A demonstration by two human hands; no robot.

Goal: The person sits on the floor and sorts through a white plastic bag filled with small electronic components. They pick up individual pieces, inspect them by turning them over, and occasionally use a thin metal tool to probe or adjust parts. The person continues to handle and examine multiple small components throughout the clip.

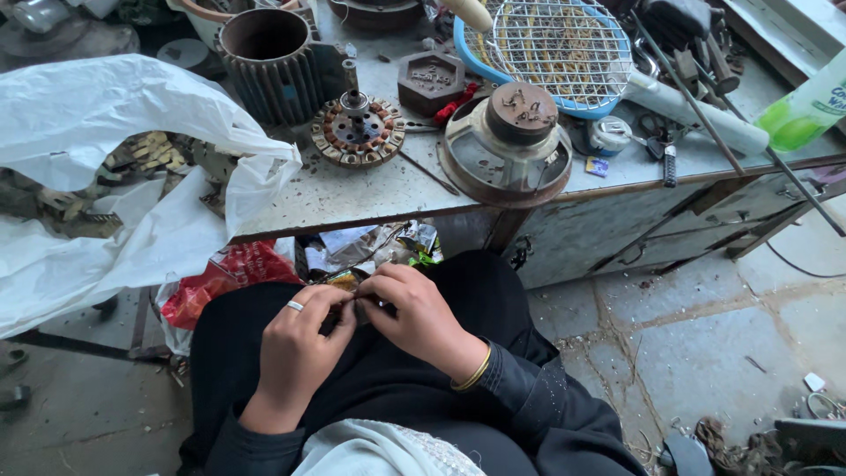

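Observation:
My left hand, with a silver ring, and my right hand, with a gold bangle, meet over my lap in black clothing. Between the fingertips of both hands is a small dark and yellowish object; its shape is mostly hidden by my fingers. On the worn bench above stands a round copper-wound stator with a shaft, and beside it a rusty loudspeaker lying magnet up.
A large white plastic sheet covers metal parts at left. A ribbed motor housing, a blue tray under a wire rack, a green bottle and long rods crowd the bench. Red bag under the bench; stone floor at right.

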